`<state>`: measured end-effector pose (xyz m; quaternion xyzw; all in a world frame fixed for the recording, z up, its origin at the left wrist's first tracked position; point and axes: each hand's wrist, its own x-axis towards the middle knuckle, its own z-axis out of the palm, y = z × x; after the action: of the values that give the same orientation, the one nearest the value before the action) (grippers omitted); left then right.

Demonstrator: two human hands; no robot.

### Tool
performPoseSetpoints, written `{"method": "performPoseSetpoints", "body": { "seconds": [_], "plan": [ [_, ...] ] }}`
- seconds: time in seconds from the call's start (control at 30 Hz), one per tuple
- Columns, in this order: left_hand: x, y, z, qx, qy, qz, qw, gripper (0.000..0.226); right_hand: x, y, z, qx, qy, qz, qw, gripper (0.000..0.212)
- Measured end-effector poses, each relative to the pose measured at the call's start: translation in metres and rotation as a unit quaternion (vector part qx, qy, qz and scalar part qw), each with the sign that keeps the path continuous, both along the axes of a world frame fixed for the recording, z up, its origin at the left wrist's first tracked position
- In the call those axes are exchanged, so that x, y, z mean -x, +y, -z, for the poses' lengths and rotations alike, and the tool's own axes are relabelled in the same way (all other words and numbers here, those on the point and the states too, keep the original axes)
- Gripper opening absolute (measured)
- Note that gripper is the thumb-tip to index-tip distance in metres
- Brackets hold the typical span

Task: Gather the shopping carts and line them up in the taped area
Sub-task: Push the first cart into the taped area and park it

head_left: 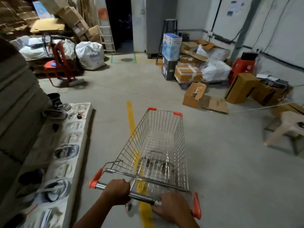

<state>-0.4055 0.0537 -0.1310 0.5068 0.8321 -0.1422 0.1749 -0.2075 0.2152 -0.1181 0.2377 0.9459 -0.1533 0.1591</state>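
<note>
Cart (158, 145): empty, on open floor, straddling the yellow floor line (130, 116).
Left hand (117, 191): closed around the push bar (139, 195).
Right hand (171, 207): closed on same bar; spaced grip likely aids steering.
Green taped box (123, 59): well ahead; probable destination.

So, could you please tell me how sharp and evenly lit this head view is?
Head view: dim and uneven, the doorway black; motion blur smears the left hand, right hand and cart handle; wide-angle bending curves the edges.
</note>
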Motion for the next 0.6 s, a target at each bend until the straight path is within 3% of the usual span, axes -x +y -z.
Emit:
{"method": "performPoseSetpoints", "body": {
  "seconds": [0.4,0.6],
  "plan": [
    [0.048,0.02,0.012,-0.065,-0.002,0.081,0.995,0.023,0.036,-0.003,-0.001,-0.091,0.002,0.088,0.992,0.042],
    [0.053,0.009,0.018,-0.108,-0.035,0.106,0.988,0.018,0.036,-0.021,0.011,-0.114,-0.01,0.144,0.983,0.041]
  ]
}}
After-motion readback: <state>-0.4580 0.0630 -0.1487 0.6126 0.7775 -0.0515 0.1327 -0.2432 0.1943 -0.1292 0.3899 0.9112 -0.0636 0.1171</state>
